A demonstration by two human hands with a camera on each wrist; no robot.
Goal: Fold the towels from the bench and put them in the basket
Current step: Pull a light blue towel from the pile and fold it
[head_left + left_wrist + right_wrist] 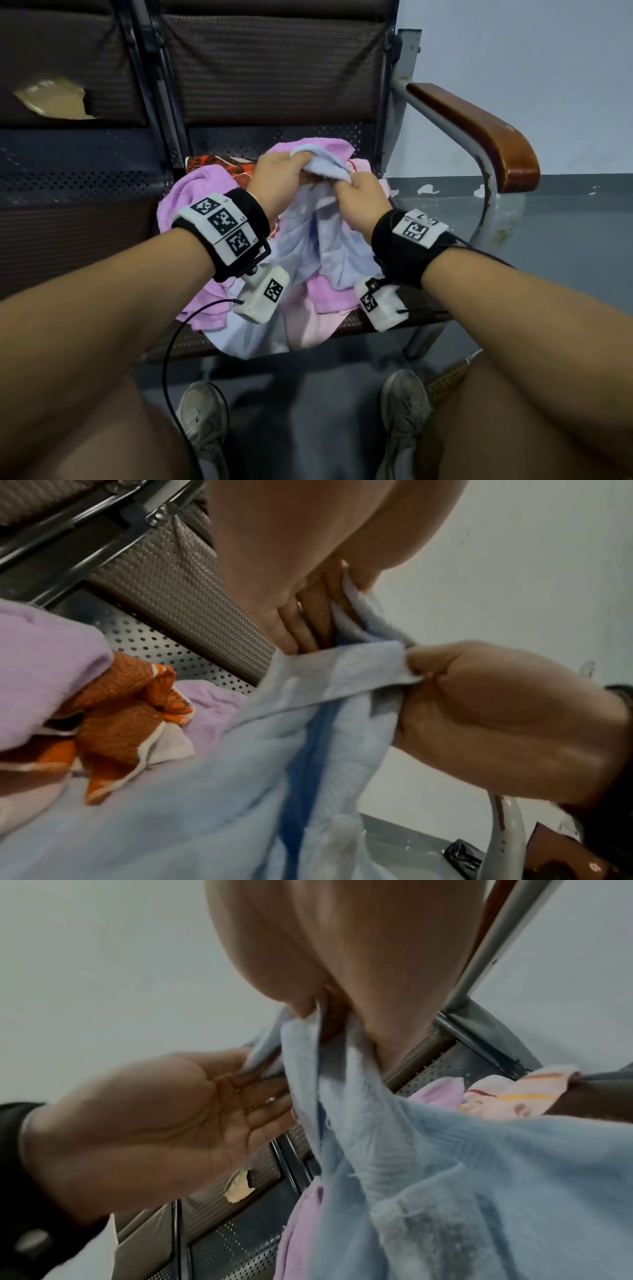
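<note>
A: State the position of the light blue towel [318, 240].

B: It is lifted above the bench seat [363, 320], held at its upper edge by both hands. The rest hangs down onto the pile of towels on the seat.

A: Left hand [274, 174] condition?

B: Fingers curled round a bunched part of the towel's top edge. The right wrist view shows the palm turned up, with cloth caught between thumb and fingers.

A: Right hand [359, 202] condition?

B: Thumb and fingers pinch a hemmed edge of the same towel, just beside the left hand. The left wrist view confirms the pinch on the flat hem band.

A: Contents of the pile?

B: A lilac towel [191, 195] on the left side of the seat, a pale pink towel [308, 325] hanging over the front edge, and an orange patterned towel [219, 164] at the rear, against the perforated backrest.

A: Basket location?

B: A woven wicker edge [445, 380] shows on the floor beside the person's right knee; most of it is hidden.

A: Other fixtures?

B: A brown wooden armrest [479, 130] at the bench's right end.
</note>
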